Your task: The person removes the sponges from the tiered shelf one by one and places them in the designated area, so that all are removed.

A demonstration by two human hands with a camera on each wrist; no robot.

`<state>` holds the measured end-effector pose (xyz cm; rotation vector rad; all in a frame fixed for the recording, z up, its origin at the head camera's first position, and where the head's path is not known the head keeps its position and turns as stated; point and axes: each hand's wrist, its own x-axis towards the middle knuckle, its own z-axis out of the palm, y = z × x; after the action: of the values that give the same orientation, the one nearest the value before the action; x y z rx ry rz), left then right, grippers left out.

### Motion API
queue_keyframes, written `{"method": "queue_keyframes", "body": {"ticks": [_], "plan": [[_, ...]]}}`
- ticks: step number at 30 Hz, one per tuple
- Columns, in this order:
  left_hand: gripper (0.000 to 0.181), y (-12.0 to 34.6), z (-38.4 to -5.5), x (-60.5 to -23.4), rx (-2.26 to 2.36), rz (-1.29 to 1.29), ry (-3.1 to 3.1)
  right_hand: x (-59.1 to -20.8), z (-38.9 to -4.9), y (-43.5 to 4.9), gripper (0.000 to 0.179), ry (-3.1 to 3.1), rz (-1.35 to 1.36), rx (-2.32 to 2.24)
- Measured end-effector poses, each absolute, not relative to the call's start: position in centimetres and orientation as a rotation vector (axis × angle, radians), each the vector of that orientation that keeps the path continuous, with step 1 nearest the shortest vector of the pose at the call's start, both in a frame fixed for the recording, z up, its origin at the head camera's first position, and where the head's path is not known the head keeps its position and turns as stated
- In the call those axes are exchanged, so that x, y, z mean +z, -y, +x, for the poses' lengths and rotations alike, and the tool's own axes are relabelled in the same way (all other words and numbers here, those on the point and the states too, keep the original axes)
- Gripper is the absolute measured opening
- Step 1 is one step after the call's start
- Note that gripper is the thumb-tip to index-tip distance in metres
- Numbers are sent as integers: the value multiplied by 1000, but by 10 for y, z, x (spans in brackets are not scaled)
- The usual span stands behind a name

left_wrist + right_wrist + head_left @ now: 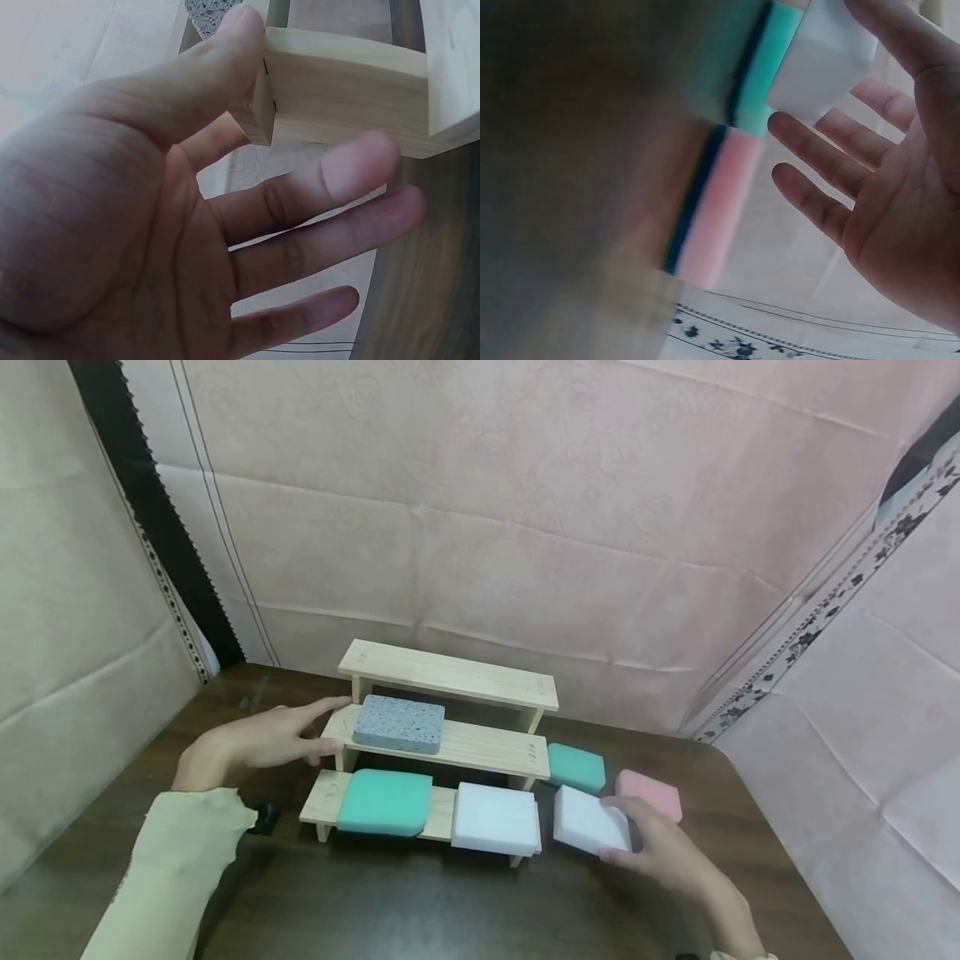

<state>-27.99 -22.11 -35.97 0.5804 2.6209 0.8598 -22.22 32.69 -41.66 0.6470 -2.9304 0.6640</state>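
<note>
A three-step wooden stand (450, 672) is on the dark table. My left hand (273, 735) is at its left end, thumb (244, 45) and index finger gripping the end of the middle step while the other fingers stretch out loosely. My right hand (660, 843) pinches a white sponge (588, 821) between thumb and fingers, right of the stand; it appears tilted in the right wrist view. A speckled grey sponge (399, 724) lies on the middle step's left part. The lowest step bears a green sponge (385, 802) and another white sponge (496, 819).
Behind the right hand, a smaller green sponge (576, 767) and a pink sponge (649, 794) lie on the table (360, 902), each with a dark layer. Pale patterned cloth (487, 543) hangs at the back and sides. A small black object (265, 819) is by the left sleeve.
</note>
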Motion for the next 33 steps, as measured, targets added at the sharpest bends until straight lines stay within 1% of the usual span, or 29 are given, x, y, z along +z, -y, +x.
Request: {"method": "queue_keyframes", "body": {"ticks": [5,10,19,29,33], "plan": [[81,223,-279,-359,852,589,-2641,-431,-228,-326,66,2940,673,596],[81,228,-277,-359,864,604,-2639,-435,-236,-319,67,2970,636,587],[81,229,-277,-360,870,582,-2639,-433,-244,-311,68,3027,598,534],[80,228,-277,-360,872,547,-2641,-425,-244,-307,70,3000,666,467],[80,228,-276,-359,872,538,-2647,-417,-246,-301,67,2982,701,463]]}}
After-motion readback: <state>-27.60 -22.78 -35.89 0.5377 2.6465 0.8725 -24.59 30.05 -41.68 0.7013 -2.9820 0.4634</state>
